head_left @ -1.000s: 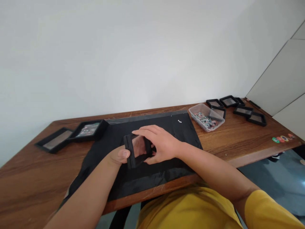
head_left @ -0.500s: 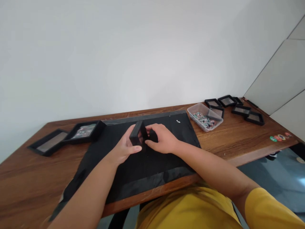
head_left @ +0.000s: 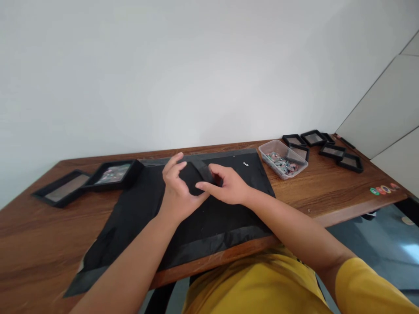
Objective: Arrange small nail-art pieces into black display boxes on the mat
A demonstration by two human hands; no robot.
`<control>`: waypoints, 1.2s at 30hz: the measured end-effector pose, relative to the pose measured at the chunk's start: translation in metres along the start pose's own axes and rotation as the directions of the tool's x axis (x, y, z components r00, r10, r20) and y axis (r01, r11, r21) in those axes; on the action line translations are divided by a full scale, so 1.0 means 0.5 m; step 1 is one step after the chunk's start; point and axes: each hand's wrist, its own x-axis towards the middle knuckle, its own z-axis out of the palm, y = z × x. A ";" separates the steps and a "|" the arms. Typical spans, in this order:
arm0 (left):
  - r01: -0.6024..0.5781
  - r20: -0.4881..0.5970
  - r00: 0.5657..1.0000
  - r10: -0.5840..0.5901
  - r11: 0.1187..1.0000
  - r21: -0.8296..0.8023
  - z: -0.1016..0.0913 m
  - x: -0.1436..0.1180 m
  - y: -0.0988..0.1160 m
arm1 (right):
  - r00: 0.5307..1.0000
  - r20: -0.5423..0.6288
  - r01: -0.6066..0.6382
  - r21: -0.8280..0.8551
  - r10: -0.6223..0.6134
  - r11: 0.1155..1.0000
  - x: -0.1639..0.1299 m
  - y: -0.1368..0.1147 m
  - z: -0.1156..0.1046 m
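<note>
A small black frame [head_left: 202, 169], deep-sided like the others on the table, is held tilted between my hands above a black mat [head_left: 216, 226]. My right hand [head_left: 225, 185] grips its right side, thumb across the near side and fingers curled behind. My left hand [head_left: 176, 185] curves around the left side in a C shape, fingers raised and thumb low beside the right thumb. Dark frame against dark mat hides its outline and the left hand's exact contact.
Left of the mat, a black frame with a colourful filling [head_left: 114, 174] overlaps another black frame [head_left: 63, 189]. A clear plastic tub [head_left: 284, 162] of small colourful pieces stands right, near several black frames [head_left: 332, 151]. Round stickers [head_left: 381, 190] lie by the right edge. A wall rises behind.
The frame has turned from standing upright to a tilted pose. My left fingers have shifted up and spread along its left side. My right hand keeps its grip.
</note>
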 end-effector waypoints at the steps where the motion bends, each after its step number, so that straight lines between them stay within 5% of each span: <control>1: 0.028 -0.047 0.998 -0.030 0.999 -0.035 -0.003 0.002 -0.006 | 0.998 0.014 0.065 -0.094 -0.064 0.993 0.000 0.002 -0.005; 4: 0.196 -0.108 0.966 -0.233 0.941 -0.277 -0.024 0.014 -0.024 | 0.979 0.078 0.201 -0.346 -0.186 0.916 0.004 0.013 -0.021; 7: 0.419 0.124 0.903 -0.411 0.785 -0.456 -0.041 0.024 -0.024 | 0.965 0.144 0.262 -0.495 -0.219 0.829 0.008 0.024 -0.029; 11: 0.581 0.340 0.814 -0.471 0.679 -0.449 -0.035 0.026 0.003 | 0.936 0.275 0.337 -0.518 -0.219 0.786 0.004 0.026 -0.024; 18: 0.632 0.359 0.774 -0.521 0.654 -0.415 -0.025 0.027 0.021 | 0.910 0.407 0.334 -0.599 -0.082 0.728 -0.006 0.012 -0.018; 27: 0.655 0.361 0.755 -0.547 0.661 -0.367 -0.029 0.031 0.008 | 0.864 0.500 0.417 -0.649 -0.056 0.636 -0.006 -0.015 -0.018; 36: 0.629 0.352 0.776 -0.524 0.690 -0.358 -0.024 0.031 0.010 | 0.870 0.488 0.398 -0.609 -0.072 0.686 -0.005 -0.011 -0.024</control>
